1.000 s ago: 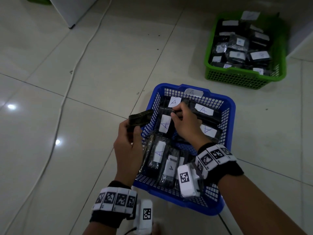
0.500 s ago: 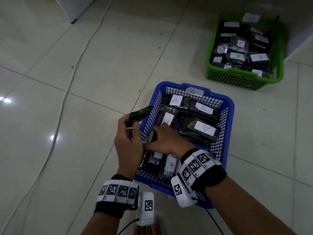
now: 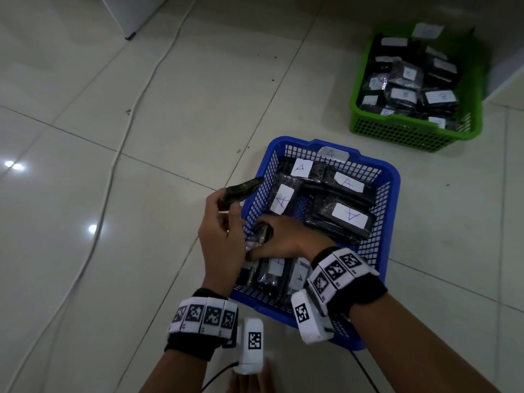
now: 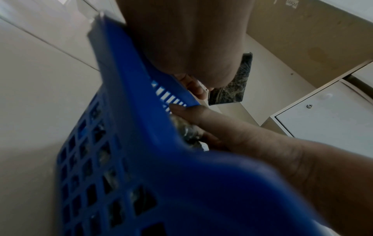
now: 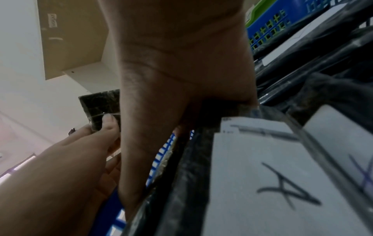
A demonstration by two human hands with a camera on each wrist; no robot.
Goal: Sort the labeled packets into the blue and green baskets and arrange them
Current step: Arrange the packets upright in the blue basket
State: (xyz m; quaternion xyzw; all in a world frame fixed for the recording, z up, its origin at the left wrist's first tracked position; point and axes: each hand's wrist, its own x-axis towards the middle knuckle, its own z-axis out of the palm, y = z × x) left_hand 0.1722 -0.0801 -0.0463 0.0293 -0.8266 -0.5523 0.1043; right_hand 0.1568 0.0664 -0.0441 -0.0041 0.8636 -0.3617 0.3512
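Observation:
The blue basket [image 3: 392, 194] sits on the floor tiles in front of me, filled with black packets bearing white "A" labels [image 3: 349, 215]. My left hand [image 3: 224, 222] hovers just outside the basket's left wall and grips an unlabeled-side black packet [image 3: 241, 190], also seen as the black packet [image 4: 232, 86] and black packet [image 5: 101, 108]. My right hand [image 3: 283, 236] reaches across to the left wall inside the basket and pinches a packet standing on edge [image 3: 262, 236]. An "A" packet [image 5: 262, 175] lies right under that wrist. The green basket [image 3: 411, 131] stands at the far right, full of labeled packets.
A white cable [image 3: 124, 131] runs along the floor on the left. A white cabinet corner [image 3: 127, 15] stands at the top left, and white furniture [image 3: 507, 72] borders the green basket's right side. Bare tiles lie between the two baskets.
My right hand has moved from the middle of the blue basket to its near-left wall and taken hold of a packet there. My left hand still holds its packet in about the same spot.

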